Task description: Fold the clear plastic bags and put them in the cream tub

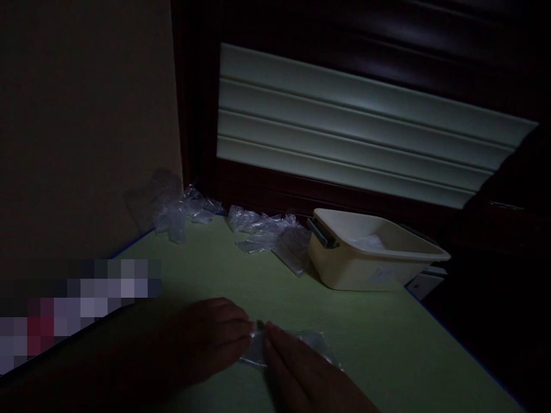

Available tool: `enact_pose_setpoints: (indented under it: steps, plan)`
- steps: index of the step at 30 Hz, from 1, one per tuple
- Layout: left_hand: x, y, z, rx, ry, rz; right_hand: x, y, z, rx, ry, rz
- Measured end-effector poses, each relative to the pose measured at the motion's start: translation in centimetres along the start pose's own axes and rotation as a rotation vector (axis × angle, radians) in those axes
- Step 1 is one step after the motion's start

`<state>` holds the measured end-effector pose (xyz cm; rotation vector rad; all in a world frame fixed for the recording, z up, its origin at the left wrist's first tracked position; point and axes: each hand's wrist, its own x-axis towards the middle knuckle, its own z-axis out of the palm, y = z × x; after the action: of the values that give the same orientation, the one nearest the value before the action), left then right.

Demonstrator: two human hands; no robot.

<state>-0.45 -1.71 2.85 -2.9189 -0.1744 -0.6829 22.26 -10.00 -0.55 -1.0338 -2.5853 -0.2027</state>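
A clear plastic bag [321, 344] lies on the green table [387, 344] near its front. My left hand [215, 338] comes in from the left, its fingers together and their tips at the bag's left end. From the lower right my right hand [301, 367] reaches over the bag, fingers close together and resting on it. Both hands' fingertips nearly meet at a small dark spot on the bag. The thumbs are hidden, and the dim light hides whether either hand pinches the plastic.
Crumpled clear bags [176, 215] lie at the table's back left corner, and more bags [267, 229] at the back middle. A cream plastic bin [357, 267] with something whitish inside stands at the back right. Behind are a wall and a slatted panel.
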Motion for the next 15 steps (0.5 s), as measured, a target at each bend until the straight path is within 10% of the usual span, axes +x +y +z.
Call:
enact_pose_setpoints:
  steps: [15]
  plan:
    - [-2.3, 1.5, -0.4, 0.012, -0.013, -0.167, 0.7, -0.4, -1.0, -0.484, 0.158, -0.238]
